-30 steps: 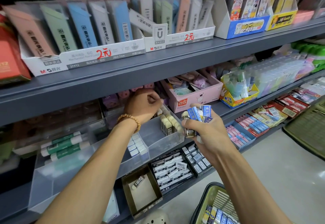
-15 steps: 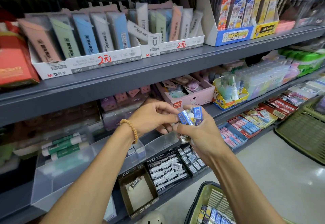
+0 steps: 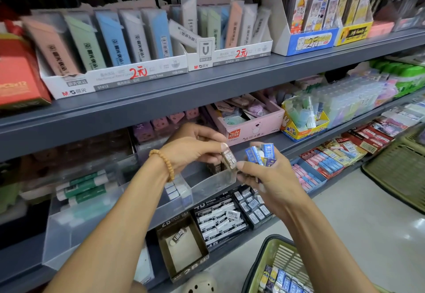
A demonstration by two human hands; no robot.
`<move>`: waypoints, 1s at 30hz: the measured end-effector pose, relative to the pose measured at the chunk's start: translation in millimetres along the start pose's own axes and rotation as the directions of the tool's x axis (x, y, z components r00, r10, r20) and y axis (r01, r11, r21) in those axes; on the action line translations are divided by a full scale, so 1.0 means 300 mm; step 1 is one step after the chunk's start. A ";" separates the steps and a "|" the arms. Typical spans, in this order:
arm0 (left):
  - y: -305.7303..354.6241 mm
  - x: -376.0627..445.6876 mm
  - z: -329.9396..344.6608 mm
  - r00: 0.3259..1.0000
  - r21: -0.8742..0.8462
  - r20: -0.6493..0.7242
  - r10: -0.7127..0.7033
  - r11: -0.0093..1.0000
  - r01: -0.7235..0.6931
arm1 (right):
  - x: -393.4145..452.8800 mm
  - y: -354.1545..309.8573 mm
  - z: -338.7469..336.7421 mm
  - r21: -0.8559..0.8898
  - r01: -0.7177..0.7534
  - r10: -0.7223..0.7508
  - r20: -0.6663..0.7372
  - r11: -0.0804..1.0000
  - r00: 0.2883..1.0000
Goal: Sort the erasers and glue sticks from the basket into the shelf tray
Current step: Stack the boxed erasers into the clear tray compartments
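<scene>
- A dark-sleeved eraser [image 3: 229,160] was pinched at its upper end by the left hand [image 3: 192,148], long axis steeply tilted, lower end down toward the right thumb.
- The right hand [image 3: 270,175] had its fingers curled round a bunch of blue erasers [image 3: 261,154], standing upright.
- Below lay the clear tray [image 3: 69,230]: glue sticks [image 3: 84,188] at its left, white erasers [image 3: 177,190] in a middle compartment.
- The green basket [image 3: 259,263] held more blue erasers.

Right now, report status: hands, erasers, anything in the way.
Left hand pinches one eraser. Right hand grips eraser bunch. Both above clear tray. Nothing in the way.
</scene>
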State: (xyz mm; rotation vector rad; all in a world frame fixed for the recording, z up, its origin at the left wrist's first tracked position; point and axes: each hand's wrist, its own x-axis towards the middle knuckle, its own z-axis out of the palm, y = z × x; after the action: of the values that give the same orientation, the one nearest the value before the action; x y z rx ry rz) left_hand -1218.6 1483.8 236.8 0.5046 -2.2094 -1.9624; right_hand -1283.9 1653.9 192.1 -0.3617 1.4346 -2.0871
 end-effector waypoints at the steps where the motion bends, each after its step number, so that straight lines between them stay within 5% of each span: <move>1: 0.001 0.001 -0.017 0.999 0.008 -0.030 0.014 1.000 -0.014 | -0.005 -0.001 -0.011 -0.001 -0.016 0.016 -0.012 1.000 1.000; 7: -0.023 0.010 -0.045 0.995 0.265 -0.072 0.070 0.963 -0.049 | -0.034 0.011 -0.049 -0.053 -0.093 0.091 -0.038 0.994 0.995; 13: -0.070 0.043 0.007 0.993 0.567 -0.022 0.113 0.820 -0.081 | -0.047 0.014 -0.059 -0.102 -0.104 0.101 -0.038 0.989 0.994; 24: -0.113 0.060 0.029 0.998 0.469 -0.047 0.033 0.883 -0.007 | -0.051 0.016 -0.067 -0.145 -0.105 0.099 -0.051 0.984 0.994; 30: -0.108 0.045 0.031 0.988 0.581 -0.092 0.124 0.813 -0.048 | -0.059 0.020 -0.060 -0.210 -0.084 0.080 -0.026 0.974 0.996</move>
State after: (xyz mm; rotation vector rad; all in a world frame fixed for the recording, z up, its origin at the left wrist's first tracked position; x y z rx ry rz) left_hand -1229.2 1484.9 202.0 0.5605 -2.6682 -1.1395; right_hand -1277.5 1676.5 181.3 -0.3609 1.6592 -1.8818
